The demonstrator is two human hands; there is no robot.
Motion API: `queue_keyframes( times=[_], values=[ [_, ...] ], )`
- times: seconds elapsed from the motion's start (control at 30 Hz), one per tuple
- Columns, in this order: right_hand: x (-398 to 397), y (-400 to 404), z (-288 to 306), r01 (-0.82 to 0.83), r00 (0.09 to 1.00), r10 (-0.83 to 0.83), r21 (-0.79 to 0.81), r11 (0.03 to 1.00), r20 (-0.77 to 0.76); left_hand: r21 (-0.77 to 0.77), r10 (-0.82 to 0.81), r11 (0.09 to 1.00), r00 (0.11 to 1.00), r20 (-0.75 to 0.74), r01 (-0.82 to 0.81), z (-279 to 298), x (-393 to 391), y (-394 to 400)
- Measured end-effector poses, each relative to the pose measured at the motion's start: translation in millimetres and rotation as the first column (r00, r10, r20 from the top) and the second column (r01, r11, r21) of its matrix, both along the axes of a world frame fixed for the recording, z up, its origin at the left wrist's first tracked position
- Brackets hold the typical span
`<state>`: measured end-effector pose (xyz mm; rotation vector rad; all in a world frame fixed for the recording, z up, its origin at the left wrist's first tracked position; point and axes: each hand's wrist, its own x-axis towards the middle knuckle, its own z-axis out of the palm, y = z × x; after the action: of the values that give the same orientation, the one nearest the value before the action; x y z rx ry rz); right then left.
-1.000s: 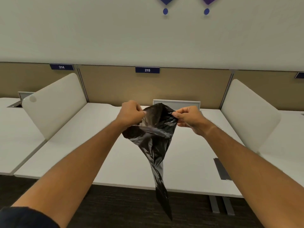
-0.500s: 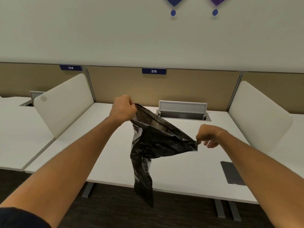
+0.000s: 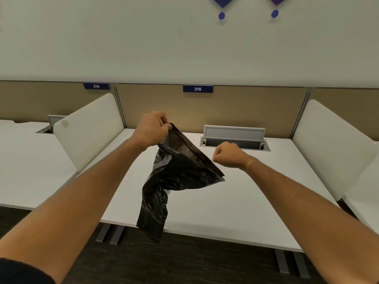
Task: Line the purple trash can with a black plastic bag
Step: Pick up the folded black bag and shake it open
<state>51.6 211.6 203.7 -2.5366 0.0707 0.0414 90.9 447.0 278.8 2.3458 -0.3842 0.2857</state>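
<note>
A crumpled black plastic bag hangs in the air over the white desk. My left hand pinches its top corner. The bag's upper edge slopes down to the right to a loose corner, and its tail dangles past the desk's front edge. My right hand is a loose fist just above that sloping edge, and no plastic shows between its fingers. The purple trash can is out of sight.
A grey cable hatch stands open at the back of the desk. White divider panels rise at the left and right. A tan partition with the label 215 backs the desk. Dark carpet lies below.
My hands pulled apart, stretching the bag's top out to the right. Then my right hand rose off the bag's right corner, which now sticks out below it. The left keeps its grip.
</note>
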Motion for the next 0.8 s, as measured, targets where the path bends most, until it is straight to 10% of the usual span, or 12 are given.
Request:
queue_keyframes(
  times=[0.1,0.2,0.33,0.47,0.8],
  values=[
    [-2,18,5,-0.080,0.996,0.087,0.222,0.972,-0.021,-0.015,-0.029,1.000,0.998,-0.049,0.028,3,-3,10],
    [7,39,-7,-0.130,0.991,0.129,0.024,0.991,0.048,-0.020,-0.063,0.998,0.996,-0.058,0.062,5,-6,13],
    [11,28,-4,0.162,0.966,-0.191,0.166,0.973,0.176,0.240,-0.007,0.970,0.997,-0.075,0.025,3,-3,53],
    [11,29,8,0.058,0.979,-0.100,0.225,0.973,0.180,0.498,0.074,0.866,0.974,-0.214,0.043,-10,0,82],
    [5,67,11,-0.189,0.970,0.153,0.187,0.964,0.187,0.417,-0.112,0.903,0.994,-0.004,0.103,-60,-14,9]
  ],
)
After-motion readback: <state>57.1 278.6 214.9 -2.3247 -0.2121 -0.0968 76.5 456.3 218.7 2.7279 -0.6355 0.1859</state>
